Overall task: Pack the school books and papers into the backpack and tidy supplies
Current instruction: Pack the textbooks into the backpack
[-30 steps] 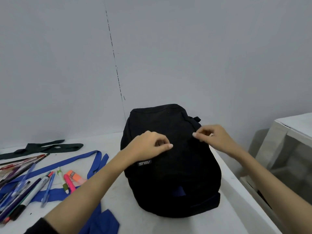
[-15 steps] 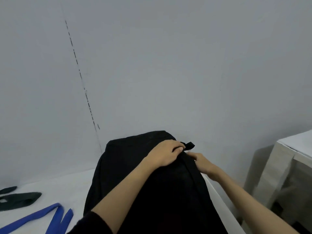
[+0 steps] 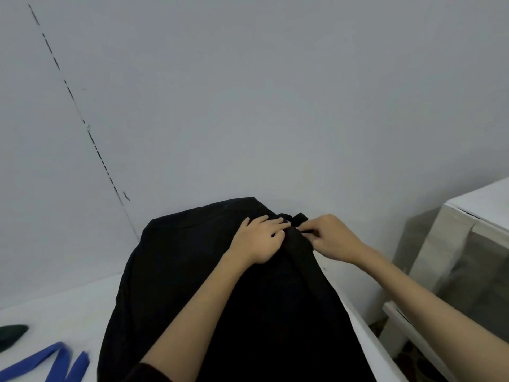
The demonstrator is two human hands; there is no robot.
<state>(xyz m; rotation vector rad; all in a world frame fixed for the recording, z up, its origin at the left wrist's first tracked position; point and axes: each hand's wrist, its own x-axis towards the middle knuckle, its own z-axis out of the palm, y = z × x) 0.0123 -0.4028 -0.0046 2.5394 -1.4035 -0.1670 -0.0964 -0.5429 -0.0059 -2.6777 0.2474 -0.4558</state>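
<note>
Black backpack (image 3: pixel 192 285) under flat left hand (image 3: pixel 259 239); right hand (image 3: pixel 329 238) pinching its top.

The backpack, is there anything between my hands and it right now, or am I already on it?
Nothing visible stands between them. The left hand lies flat on the top of the backpack, and the right hand pinches something small and dark at its upper right edge, likely a zipper pull, beside the black loop.

The light is soft and even, a little dim. The black backpack (image 3: pixel 220 285) shows almost no detail. Straight lines bend near the edges; the blue strap (image 3: pixel 41 365) is blurred.
</note>
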